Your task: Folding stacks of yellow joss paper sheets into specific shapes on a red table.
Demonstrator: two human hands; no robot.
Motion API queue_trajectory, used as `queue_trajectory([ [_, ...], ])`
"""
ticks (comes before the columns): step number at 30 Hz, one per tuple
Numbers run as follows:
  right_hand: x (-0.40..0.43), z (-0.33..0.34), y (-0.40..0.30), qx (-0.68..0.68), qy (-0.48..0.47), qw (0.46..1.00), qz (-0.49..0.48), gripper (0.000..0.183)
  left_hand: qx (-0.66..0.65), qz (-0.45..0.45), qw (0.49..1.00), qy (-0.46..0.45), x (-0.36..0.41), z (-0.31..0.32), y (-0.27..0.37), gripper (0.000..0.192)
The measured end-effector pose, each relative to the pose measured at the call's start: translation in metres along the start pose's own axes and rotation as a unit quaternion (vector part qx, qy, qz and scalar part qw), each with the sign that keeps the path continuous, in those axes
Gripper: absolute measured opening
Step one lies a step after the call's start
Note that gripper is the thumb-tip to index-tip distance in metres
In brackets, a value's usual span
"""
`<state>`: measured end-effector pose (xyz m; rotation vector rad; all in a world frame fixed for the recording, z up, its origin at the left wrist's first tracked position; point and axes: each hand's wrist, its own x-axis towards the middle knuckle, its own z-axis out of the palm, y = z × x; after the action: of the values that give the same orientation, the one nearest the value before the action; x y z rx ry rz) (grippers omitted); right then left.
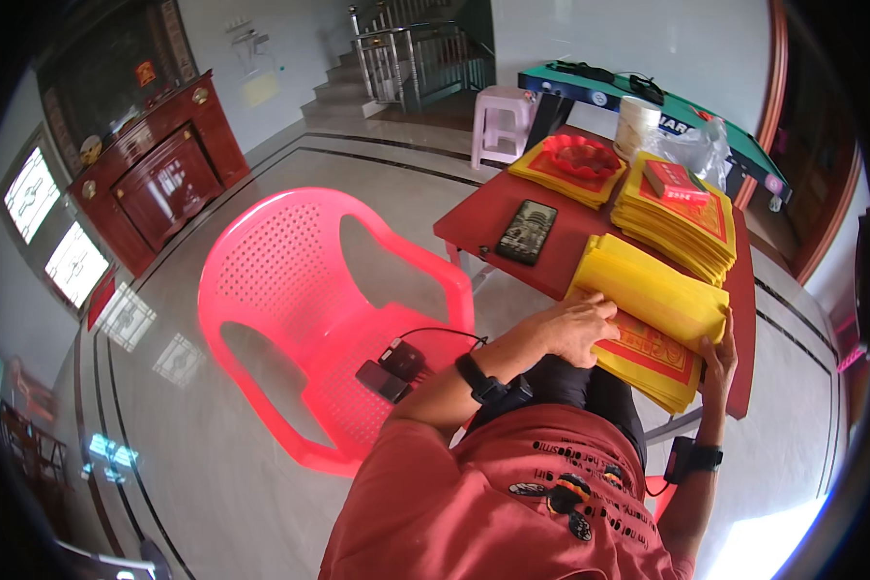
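A stack of yellow joss paper sheets [652, 362] with red-and-gold printed panels lies at the near edge of the red table [471, 217], partly over my lap. Its upper sheets form a folded-over yellow flap [649, 279], plain side up, across the far half of the stack. My left hand [583, 330] rests at the left end of this flap with bent fingers touching the paper; its grip is partly hidden. At the flap's right end, my right hand [721, 355] has the paper edge between thumb and fingers.
Beyond are a thicker joss paper stack [670, 232] bearing a red box [676, 183], a red scalloped dish [581, 156] on more paper, a paper cup stack [636, 127], a plastic bag [696, 152] and a phone [527, 232]. A pink armchair [275, 254] holding cabled devices [391, 370] stands left.
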<state>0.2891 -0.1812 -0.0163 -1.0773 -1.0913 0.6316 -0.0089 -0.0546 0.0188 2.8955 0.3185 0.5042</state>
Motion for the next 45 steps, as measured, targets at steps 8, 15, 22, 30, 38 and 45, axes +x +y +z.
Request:
queue_trajectory([
  [8, 0.003, -0.002, 0.012, 0.037, -0.001, 0.999, -0.036, 0.074, -0.007, 0.012, 1.000, 0.016, 0.004, 0.014, -0.008, 0.042],
  [15, 0.005, -0.005, 0.000, -0.019, -0.052, 0.998, 0.034, 0.035, 0.005, 0.007, 1.000, 0.017, 0.006, 0.023, -0.010, 0.052],
  [22, 0.005, -0.029, 0.027, 0.042, -0.054, 0.996, 0.065, 0.036, 0.026, -0.002, 0.999, -0.028, 0.012, 0.022, 0.012, 0.083],
  [30, 0.000, -0.007, -0.002, -0.337, -0.088, 0.930, -0.119, 0.032, 0.117, -0.014, 0.993, -0.025, 0.022, 0.046, 0.019, 0.071],
  [38, 0.006, -0.001, -0.008, -0.426, -0.090, 0.876, -0.209, 0.034, 0.094, 0.028, 0.994, 0.047, 0.015, 0.036, 0.009, 0.049],
  [45, 0.001, -0.004, -0.006, -0.391, -0.083, 0.897, -0.190, 0.032, 0.099, 0.021, 0.995, 0.024, 0.014, 0.027, 0.020, 0.050],
])
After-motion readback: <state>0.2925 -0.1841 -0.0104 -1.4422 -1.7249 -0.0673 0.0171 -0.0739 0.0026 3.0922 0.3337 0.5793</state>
